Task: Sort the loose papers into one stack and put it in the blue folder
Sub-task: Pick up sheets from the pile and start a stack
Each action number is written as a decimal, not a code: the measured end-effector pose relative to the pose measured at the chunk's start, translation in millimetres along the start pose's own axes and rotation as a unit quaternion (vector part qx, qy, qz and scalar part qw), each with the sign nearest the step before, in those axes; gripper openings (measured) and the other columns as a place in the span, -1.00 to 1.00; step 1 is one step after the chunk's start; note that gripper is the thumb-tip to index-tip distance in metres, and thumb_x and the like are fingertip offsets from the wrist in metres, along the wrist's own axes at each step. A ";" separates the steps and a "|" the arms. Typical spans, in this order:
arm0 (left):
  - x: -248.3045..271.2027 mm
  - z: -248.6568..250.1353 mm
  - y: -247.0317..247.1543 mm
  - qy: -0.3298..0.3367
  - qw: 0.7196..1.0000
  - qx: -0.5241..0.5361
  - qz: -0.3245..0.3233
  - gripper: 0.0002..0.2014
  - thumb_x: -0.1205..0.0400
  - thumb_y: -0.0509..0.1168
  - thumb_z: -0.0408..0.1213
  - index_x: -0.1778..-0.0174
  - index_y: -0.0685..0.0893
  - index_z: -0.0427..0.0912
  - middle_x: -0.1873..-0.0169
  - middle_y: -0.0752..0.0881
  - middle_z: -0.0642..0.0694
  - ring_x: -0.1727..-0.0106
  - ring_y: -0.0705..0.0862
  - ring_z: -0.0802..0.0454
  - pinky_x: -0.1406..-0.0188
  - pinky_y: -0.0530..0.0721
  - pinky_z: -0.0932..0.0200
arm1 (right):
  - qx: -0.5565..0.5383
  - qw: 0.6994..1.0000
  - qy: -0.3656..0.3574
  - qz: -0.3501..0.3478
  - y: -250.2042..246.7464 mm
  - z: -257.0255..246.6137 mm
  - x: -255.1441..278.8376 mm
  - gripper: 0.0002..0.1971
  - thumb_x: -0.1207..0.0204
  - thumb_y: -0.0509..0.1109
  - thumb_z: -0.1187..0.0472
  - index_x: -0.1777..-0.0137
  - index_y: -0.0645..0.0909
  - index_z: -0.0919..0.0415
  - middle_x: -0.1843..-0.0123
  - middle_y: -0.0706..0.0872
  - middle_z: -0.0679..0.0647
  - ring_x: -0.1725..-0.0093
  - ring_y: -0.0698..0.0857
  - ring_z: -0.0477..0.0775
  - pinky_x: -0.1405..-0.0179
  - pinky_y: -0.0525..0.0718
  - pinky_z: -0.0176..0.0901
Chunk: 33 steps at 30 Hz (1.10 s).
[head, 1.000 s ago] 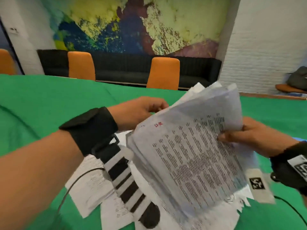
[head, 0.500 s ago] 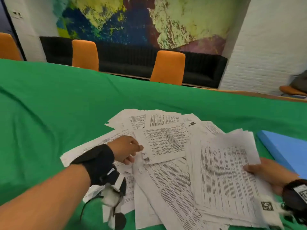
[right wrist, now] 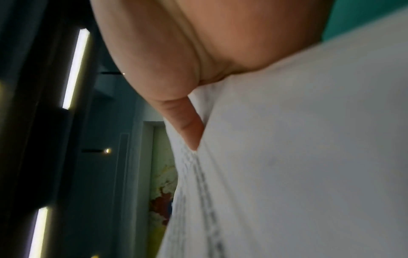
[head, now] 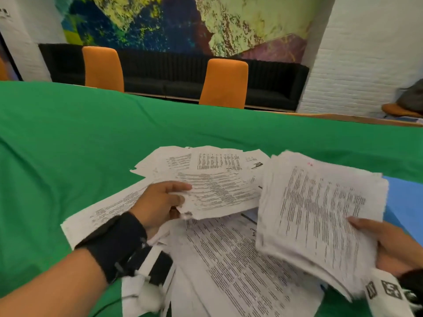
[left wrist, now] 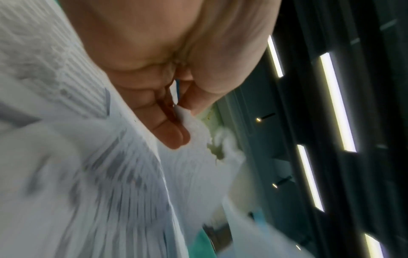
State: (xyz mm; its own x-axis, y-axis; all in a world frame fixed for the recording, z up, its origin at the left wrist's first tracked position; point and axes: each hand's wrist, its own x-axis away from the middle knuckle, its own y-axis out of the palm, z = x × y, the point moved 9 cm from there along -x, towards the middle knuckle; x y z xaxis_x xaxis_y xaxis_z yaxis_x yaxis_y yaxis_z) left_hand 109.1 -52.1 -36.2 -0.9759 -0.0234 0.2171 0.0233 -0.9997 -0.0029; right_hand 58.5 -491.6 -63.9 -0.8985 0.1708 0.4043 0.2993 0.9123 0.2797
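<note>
Nearest, loose papers lie spread on the green surface. A moment ago the right hand had its stack flat on the pile; now the stack is lifted and tilted up, with the thumb on top and the fingers hidden under it. The left hand was reaching into the pile; now its thumb and fingers pinch the torn corner of one sheet and lift that corner off the others. So I think this sheet goes on the stack next. Many papers are still loose, so the sorting is not done. The blue folder lies to the right, partly behind the stack, with nothing in it that I can see.
</note>
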 end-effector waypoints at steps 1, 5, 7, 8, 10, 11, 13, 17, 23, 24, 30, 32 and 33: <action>17.3 -0.2 4.1 0.001 1.000 0.022 -0.004 -0.70 -0.69 0.23 -0.62 -0.14 0.77 -0.23 -0.11 0.82 -0.32 0.25 0.82 -0.07 0.28 0.84 0.11 | -0.023 0.999 0.016 -0.031 17.0 4.8 7.2 -0.55 -0.41 0.52 0.31 -0.34 0.72 0.27 -0.13 0.87 0.36 0.10 0.90 0.39 0.21 0.82 0.47; 77.1 -22.1 45.4 -0.022 0.995 0.054 -0.083 -0.72 -0.67 0.30 -0.57 -0.18 0.78 -0.21 -0.03 0.85 -0.27 0.05 0.82 -0.24 -0.13 0.80 -0.25 | -0.049 0.987 0.070 -0.133 87.3 48.5 25.1 -0.64 -0.21 0.69 0.37 -0.06 0.87 0.36 -0.20 0.85 0.39 0.04 0.90 0.39 0.30 0.86 0.26; 99.6 -35.9 70.7 -0.033 0.984 0.035 -0.170 -0.67 -0.60 0.40 -0.50 -0.25 0.78 -0.14 -0.14 0.84 -0.21 -0.14 0.81 -0.25 -0.24 0.75 -0.30 | -0.047 0.988 0.074 -0.131 106.1 66.9 24.3 -0.72 -0.56 0.35 0.37 -0.17 0.82 0.36 -0.24 0.83 0.39 -0.04 0.88 0.43 0.24 0.86 0.32; 108.3 -43.8 77.8 -0.045 0.977 0.025 -0.206 -0.61 -0.58 0.43 -0.46 -0.31 0.74 -0.05 -0.18 0.83 -0.14 -0.18 0.80 -0.21 -0.23 0.76 -0.22 | -0.042 0.989 0.075 -0.123 110.3 74.3 20.8 -0.68 -0.62 0.26 0.39 -0.24 0.79 0.35 -0.25 0.82 0.39 -0.09 0.86 0.46 0.19 0.85 0.39; 118.8 -58.5 84.4 -0.067 0.967 -0.014 -0.245 -0.50 -0.61 0.44 -0.42 -0.45 0.60 0.06 -0.21 0.81 -0.06 -0.20 0.80 -0.11 -0.16 0.78 0.01 | -0.017 0.991 0.064 -0.119 116.8 77.5 18.1 -0.62 -0.66 0.24 0.42 -0.40 0.71 0.31 -0.27 0.82 0.37 -0.17 0.83 0.48 0.03 0.83 0.45; 120.8 -61.1 83.4 -0.057 0.964 -0.064 -0.252 -0.48 -0.64 0.43 -0.39 -0.51 0.54 0.04 -0.23 0.80 -0.04 -0.21 0.79 -0.04 -0.15 0.76 0.11 | 0.000 0.992 0.050 -0.115 115.2 73.1 16.6 -0.62 -0.67 0.26 0.42 -0.44 0.66 0.29 -0.27 0.82 0.35 -0.18 0.83 0.46 -0.01 0.83 0.42; 114.8 -62.3 70.8 0.007 0.945 -0.228 -0.236 -0.52 -0.64 0.43 -0.18 -0.50 0.55 0.10 -0.21 0.77 0.11 -0.21 0.75 0.11 -0.24 0.68 0.23 | 0.032 0.996 0.012 -0.081 95.8 54.5 10.3 -0.66 -0.65 0.28 0.45 -0.38 0.66 0.27 -0.22 0.85 0.32 -0.12 0.86 0.41 0.00 0.83 0.43; 92.7 -36.9 27.0 0.151 0.829 -0.532 -0.084 -0.55 -0.59 0.28 0.23 -0.41 0.49 0.34 -0.20 0.50 0.30 -0.31 0.53 0.21 -0.28 0.57 0.23 | 0.052 0.999 -0.004 -0.001 27.4 20.8 6.5 -0.52 -0.49 0.39 0.40 -0.44 0.65 0.25 -0.37 0.75 0.41 -0.33 0.72 0.56 -0.41 0.47 0.69; 57.1 -59.7 17.2 0.033 0.828 -0.554 -0.078 0.18 -0.38 0.47 0.32 -0.76 -0.12 0.09 -0.49 0.35 -0.03 -0.39 0.51 -0.03 -0.31 0.59 0.09 | 0.198 0.978 0.057 0.026 -28.7 29.2 11.2 -0.39 -0.36 0.57 0.38 -0.44 0.57 0.38 -0.23 0.74 0.62 -0.12 0.74 0.77 -0.21 0.52 0.85; 52.6 -62.2 17.9 0.023 0.838 -0.540 -0.081 0.14 -0.44 0.51 0.17 -0.77 -0.12 0.07 -0.44 0.44 -0.06 -0.33 0.57 -0.04 -0.28 0.62 0.09 | 0.217 0.974 0.059 0.025 -30.4 28.4 11.0 -0.39 -0.34 0.56 0.38 -0.43 0.56 0.40 -0.20 0.74 0.64 -0.09 0.74 0.78 -0.19 0.54 0.86; 28.0 -49.5 0.2 0.007 0.874 -0.481 -0.061 -0.44 -0.64 0.37 -0.33 -0.58 0.46 0.03 -0.19 0.71 -0.11 0.04 0.68 0.01 0.15 0.62 0.27 | 0.213 0.974 0.073 -0.036 -10.2 30.5 10.7 0.12 0.31 0.91 0.23 -0.37 0.57 0.44 -0.20 0.72 0.69 -0.06 0.73 0.80 0.04 0.76 0.57; 22.2 -31.4 -3.0 0.034 0.860 -0.508 -0.035 -0.60 -0.66 0.34 -0.21 -0.44 0.56 0.07 -0.15 0.73 -0.06 0.02 0.71 0.03 0.11 0.63 0.20 | 0.213 0.974 0.064 -0.054 0.5 33.7 9.1 0.05 0.19 0.88 0.26 -0.40 0.55 0.45 -0.24 0.71 0.67 -0.12 0.71 0.81 -0.06 0.71 0.65; 22.1 -26.1 0.3 0.040 0.850 -0.523 -0.040 -0.62 -0.65 0.37 -0.09 -0.41 0.56 0.08 -0.15 0.71 -0.03 -0.01 0.70 0.03 0.08 0.62 0.17 | 0.219 0.972 0.055 -0.062 8.3 33.8 9.7 -0.02 0.08 0.84 0.29 -0.41 0.54 0.45 -0.25 0.71 0.67 -0.14 0.70 0.81 -0.12 0.67 0.69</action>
State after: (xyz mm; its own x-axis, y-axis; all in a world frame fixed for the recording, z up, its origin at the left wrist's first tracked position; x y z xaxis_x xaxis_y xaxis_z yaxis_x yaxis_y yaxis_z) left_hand 81.9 -53.0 -56.9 -0.9778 0.0862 0.1910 -0.2092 -0.4523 -0.8670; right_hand 41.5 -469.8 -87.1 -0.8717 0.0306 0.4890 0.0037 0.9984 -0.0558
